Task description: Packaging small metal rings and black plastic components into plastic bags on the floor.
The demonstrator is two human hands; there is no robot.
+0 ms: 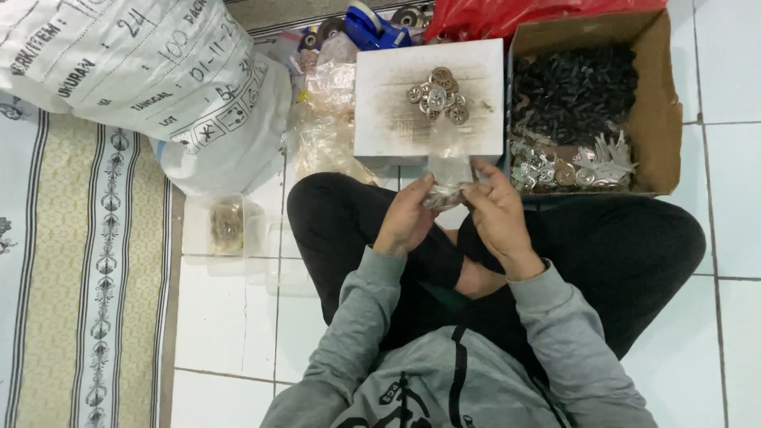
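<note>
So, I've got a small clear plastic bag (pixel 449 181) pinched between both hands just above the middle of the frame. My left hand (pixel 407 218) grips its lower left side with the fingers curled around the bulge of metal pieces inside, and my right hand (pixel 498 214) pinches the upper right edge, thumb and fingertips pressed together on the film. The bag's long axis runs straight up the frame, with its open mouth toward the white board (pixel 429 99) directly above my fingers. The little pile of round metal discs (pixel 437 93) sits near the top middle of that board, a bit closer to my right hand than my left.

Hard to make out: what's in the bag is just a shiny blur, and my fingertips are mostly hidden behind the plastic. The cardboard box (pixel 664 103) at upper right holds dark parts and silver bits I can't tell apart.
</note>
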